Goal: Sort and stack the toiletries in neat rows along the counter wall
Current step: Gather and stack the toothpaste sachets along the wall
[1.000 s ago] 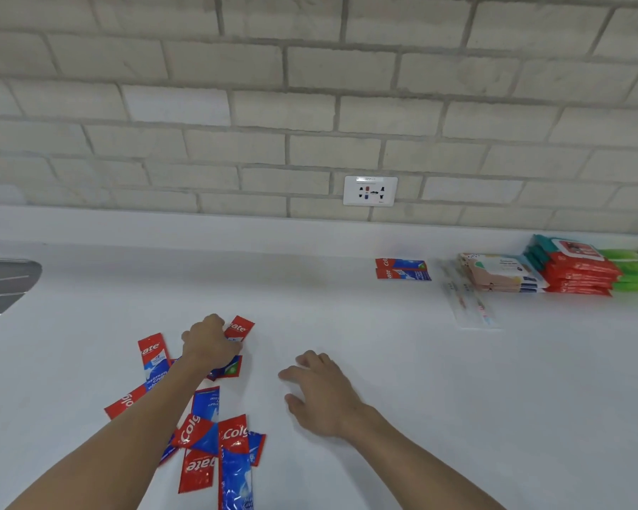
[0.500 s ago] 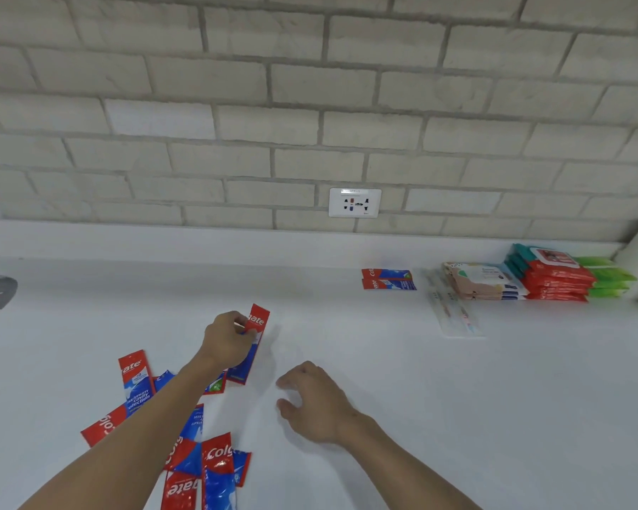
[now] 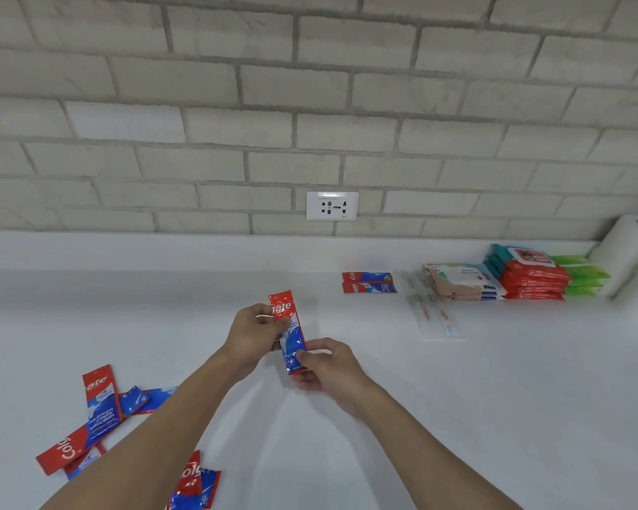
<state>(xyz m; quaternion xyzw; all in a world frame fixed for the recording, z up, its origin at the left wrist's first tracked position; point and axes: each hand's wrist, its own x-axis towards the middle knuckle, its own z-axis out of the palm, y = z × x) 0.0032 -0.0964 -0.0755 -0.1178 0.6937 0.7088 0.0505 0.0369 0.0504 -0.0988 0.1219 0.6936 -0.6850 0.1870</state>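
Above the white surface (image 3: 457,399), left hand (image 3: 253,334) and right hand (image 3: 326,364) each grip one toothpaste sachet (image 3: 288,331), held upright between them.

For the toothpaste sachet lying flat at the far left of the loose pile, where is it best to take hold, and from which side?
Probably its red top end, approached from above and behind: that end of the sachet lies clear on the counter, while its blue lower end overlaps other sachets.

Glossy foil sachet (image 3: 288,331), crinkled; loose sachets (image 3: 100,399) near left equally shiny. Counter (image 3: 494,417) smooth, matt white. Far wall (image 3: 199,86) rough, matt brick. Socket (image 3: 332,205) glossy plastic. Wipe packs (image 3: 531,276) slick plastic film.
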